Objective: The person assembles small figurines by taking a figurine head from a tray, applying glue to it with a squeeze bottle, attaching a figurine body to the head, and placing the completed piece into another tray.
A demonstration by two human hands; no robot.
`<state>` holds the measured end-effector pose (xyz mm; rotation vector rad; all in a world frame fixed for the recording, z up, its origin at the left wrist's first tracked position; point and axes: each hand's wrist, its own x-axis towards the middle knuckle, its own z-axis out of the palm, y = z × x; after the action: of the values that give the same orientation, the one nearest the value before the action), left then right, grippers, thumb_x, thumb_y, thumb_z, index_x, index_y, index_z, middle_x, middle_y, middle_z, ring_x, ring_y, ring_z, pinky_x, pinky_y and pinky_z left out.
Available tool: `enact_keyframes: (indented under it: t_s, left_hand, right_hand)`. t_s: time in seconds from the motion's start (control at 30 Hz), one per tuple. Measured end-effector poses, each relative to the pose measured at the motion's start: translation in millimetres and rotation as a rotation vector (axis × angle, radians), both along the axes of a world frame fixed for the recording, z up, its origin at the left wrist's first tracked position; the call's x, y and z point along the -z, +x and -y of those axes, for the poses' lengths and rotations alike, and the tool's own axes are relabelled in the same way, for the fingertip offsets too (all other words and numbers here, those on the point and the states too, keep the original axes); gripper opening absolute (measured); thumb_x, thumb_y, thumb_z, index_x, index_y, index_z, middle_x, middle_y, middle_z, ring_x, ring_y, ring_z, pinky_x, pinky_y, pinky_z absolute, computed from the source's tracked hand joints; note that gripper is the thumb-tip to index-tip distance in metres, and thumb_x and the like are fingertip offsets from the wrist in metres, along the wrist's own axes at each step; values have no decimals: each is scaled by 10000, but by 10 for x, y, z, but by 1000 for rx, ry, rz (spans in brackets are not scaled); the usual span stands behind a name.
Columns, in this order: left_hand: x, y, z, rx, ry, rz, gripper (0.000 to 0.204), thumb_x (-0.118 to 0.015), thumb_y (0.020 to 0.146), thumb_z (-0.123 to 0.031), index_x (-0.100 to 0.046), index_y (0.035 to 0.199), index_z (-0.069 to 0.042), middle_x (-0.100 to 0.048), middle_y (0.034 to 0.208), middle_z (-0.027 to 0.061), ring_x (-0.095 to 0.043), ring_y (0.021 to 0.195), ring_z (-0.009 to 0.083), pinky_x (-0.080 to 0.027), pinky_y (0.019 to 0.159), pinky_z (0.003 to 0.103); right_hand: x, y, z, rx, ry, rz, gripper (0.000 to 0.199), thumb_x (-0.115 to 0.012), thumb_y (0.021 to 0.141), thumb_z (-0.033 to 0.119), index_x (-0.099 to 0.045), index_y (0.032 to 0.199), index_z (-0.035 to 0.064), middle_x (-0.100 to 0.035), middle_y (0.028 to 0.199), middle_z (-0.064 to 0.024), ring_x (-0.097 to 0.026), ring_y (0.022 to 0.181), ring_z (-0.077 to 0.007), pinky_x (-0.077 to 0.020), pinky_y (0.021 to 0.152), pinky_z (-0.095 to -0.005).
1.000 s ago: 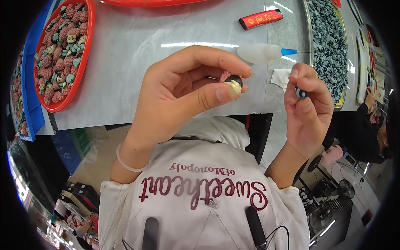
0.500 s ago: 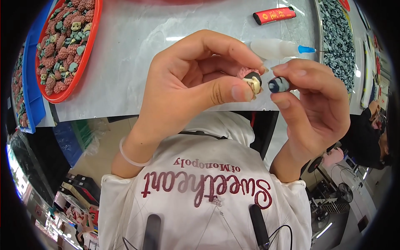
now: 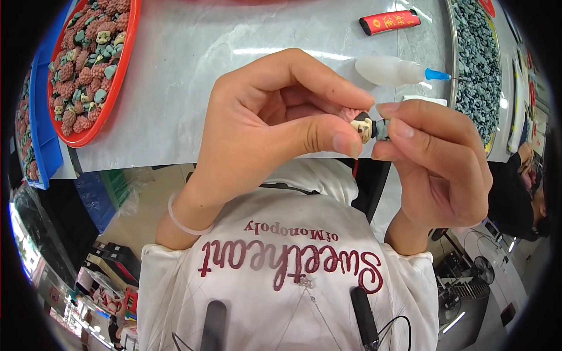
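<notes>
While I look down from the head camera, I start at the far left, where a blue tray (image 3: 42, 146) lies along the edge of the grey table (image 3: 193, 76) and a red round tray (image 3: 120, 76) sits partly over it, heaped with small pink and green figurines (image 3: 79, 64). Moving inward, my left hand (image 3: 263, 128) is raised over the near edge of the table, fingers curled in close, thumb and forefinger pinched on a small cream-coloured figurine (image 3: 363, 127) with a bit of pink showing behind it. A pale band (image 3: 178, 216) circles that wrist. Just right of it, my right hand (image 3: 436, 158) comes in from the other side, fingers bunched tight, its thumb and forefinger nipping a small dark piece (image 3: 381, 128) that presses right against the figurine; I cannot tell whether the two parts are joined. Both hands meet in the middle of the view, above my white shirt (image 3: 293, 275). Behind the fingertips on the table lies a soft white squeeze bottle (image 3: 389, 70) with a blue needle tip (image 3: 438, 74), and farther back a red lighter (image 3: 389, 21). At the right edge stands a tray of small grey-green pieces (image 3: 477, 64), and beyond it another person (image 3: 521, 193) in dark clothing.
</notes>
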<state>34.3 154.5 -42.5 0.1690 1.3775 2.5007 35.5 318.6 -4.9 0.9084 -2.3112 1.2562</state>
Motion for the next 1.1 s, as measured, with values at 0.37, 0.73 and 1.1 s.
enact_keyframes:
  t_s: [0.37, 0.73, 1.1]
  left_hand:
    - [-33, 41, 21, 8, 6, 93, 298, -738, 636, -169, -591, 819, 14, -574, 746, 72, -549, 664, 105, -452, 613, 203]
    - [-19, 15, 57, 66, 32, 91, 299, -714, 663, -141, -592, 875, 30, -580, 758, 72, -550, 681, 101, -446, 604, 193]
    - [-238, -8, 284, 325, 3, 167, 357, -721, 628, -11, -565, 944, 48, -589, 872, 99, -570, 806, 148, -471, 687, 240]
  right_hand:
    - [48, 84, 42, 54, -79, 110, 170, -686, 652, -5, -564, 769, -28, -586, 759, -176, -606, 644, -185, -493, 517, -221]
    - [86, 95, 37, 58, -88, 120, 206, -711, 625, 26, -573, 773, -13, -582, 761, -156, -604, 655, -195, -480, 538, -226]
    - [161, 152, 56, 91, -114, -6, 479, -760, 482, 368, -495, 720, 48, -479, 633, -48, -393, 509, -146, -272, 422, -221]
